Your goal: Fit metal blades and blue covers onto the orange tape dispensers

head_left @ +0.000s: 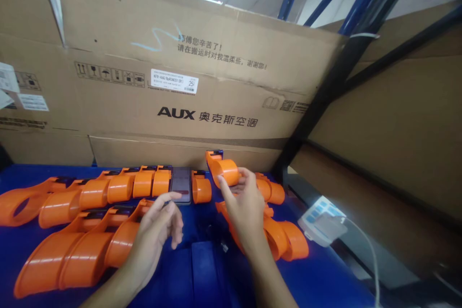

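Note:
My right hand (249, 202) grips an orange plastic tape dispenser (227, 171), a wide ring with an arm and a dark blue end piece (215, 154), lifted above the blue surface. Thumb and fingers press on the ring. My left hand (160, 224) is open with loosely bent fingers and holds nothing. Its fingertips hover in front of a dark flat phone-like slab (181, 185). Beside the slab stands a single orange dispenser (201, 189). More orange dispensers (86, 255) lie in two rows on the left, and several others (294, 240) sit on the right, partly hidden by my right arm.
A large AUX cardboard box (216, 91) walls off the back of the blue surface (321, 279). At right, a dark metal rack post (317, 96) slants upward. A white power strip (321, 221) with a cable lies near the right edge. Dark blue pieces (204, 269) lie in front.

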Demonstrator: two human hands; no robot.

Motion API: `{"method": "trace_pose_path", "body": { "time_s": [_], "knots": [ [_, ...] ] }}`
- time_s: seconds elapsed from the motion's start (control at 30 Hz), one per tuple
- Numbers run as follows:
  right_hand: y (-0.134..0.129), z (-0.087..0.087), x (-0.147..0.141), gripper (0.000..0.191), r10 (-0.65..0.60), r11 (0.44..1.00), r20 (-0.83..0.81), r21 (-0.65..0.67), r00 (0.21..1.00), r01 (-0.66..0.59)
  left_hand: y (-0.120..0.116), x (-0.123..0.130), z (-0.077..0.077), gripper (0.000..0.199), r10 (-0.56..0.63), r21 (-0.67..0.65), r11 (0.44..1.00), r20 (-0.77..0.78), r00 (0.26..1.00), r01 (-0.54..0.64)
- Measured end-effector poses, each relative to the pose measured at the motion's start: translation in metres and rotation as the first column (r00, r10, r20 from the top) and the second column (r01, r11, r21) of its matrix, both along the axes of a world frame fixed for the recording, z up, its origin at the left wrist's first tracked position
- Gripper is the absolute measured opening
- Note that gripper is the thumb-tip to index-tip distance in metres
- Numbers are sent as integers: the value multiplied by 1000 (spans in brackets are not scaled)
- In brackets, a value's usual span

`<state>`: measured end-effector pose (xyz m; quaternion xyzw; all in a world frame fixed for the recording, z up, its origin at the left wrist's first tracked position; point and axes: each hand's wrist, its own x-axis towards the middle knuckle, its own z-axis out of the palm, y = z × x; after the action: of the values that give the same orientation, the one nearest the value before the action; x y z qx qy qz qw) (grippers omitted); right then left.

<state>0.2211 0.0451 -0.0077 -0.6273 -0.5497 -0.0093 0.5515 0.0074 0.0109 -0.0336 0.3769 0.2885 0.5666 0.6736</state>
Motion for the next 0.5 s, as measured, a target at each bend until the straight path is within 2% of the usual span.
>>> {"method": "trace_pose_path", "body": {
  "time_s": [0.1,0.2,0.33,0.5],
  "knots": [
    [4,4,1,68,-111,986,155,-108,982,129,-2,-1,2,38,-13,0,1000,0,1000,13],
    [5,6,-2,67,-125,966,230,-194,965,171,-4,-3,6,36,7,5,1000,10,1000,-7],
    [10,8,-5,61,-158,952,282,-210,946,222,-6,-4,9,33,25,22,999,15,1000,-25],
    [17,4,-6,51,-114,945,390,-240,914,221,-4,-5,5,32,-17,34,999,13,1000,17]
  ]
}}
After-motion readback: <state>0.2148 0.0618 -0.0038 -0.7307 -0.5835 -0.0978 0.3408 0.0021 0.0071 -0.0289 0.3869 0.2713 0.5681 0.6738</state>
